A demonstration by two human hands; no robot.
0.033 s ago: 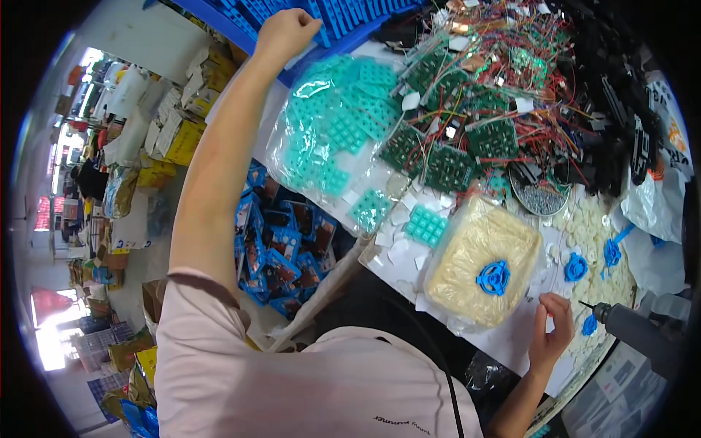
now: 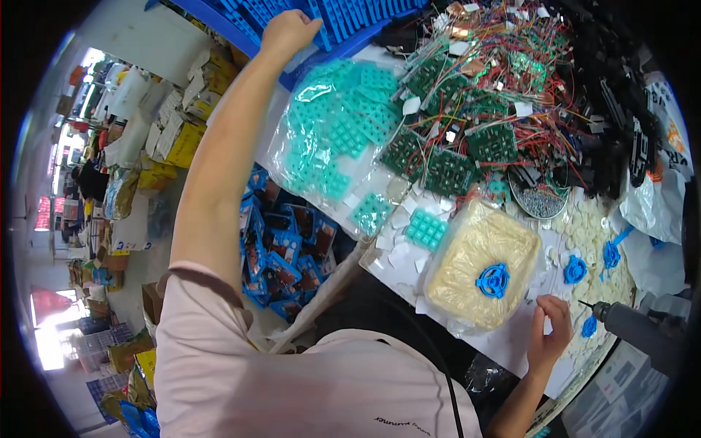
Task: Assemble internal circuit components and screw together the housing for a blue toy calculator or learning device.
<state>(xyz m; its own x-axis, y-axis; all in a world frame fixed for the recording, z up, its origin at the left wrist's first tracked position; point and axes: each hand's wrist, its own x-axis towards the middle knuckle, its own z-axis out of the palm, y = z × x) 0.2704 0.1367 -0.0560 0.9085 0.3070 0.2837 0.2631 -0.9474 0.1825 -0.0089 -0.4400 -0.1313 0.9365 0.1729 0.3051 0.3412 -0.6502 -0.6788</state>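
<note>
My left hand (image 2: 290, 33) reaches to the far left, over a blue crate (image 2: 354, 45) of long blue plastic strips. Its fingers are closed, with the fingertips against one strip; whether they hold it cannot be made out. My right hand (image 2: 552, 328) rests by the near right table edge, fingers loosely curved and apart, with nothing in them. Between the hands sits a wrapped, cream-coloured block (image 2: 478, 230) with a round blue plastic part (image 2: 493, 280) on top. More blue round parts, one of them here (image 2: 575, 269), lie beyond my right hand, beside a grey electric screwdriver (image 2: 631, 325).
Clear bags of teal rubber keypads (image 2: 328, 124) lie at left. Green circuit boards (image 2: 449, 169) with tangled wires fill the back, near a round dish of screws (image 2: 540, 201). A bin of blue-and-brown parts (image 2: 281, 255) stands below my left arm. One keypad (image 2: 426, 229) lies near the block.
</note>
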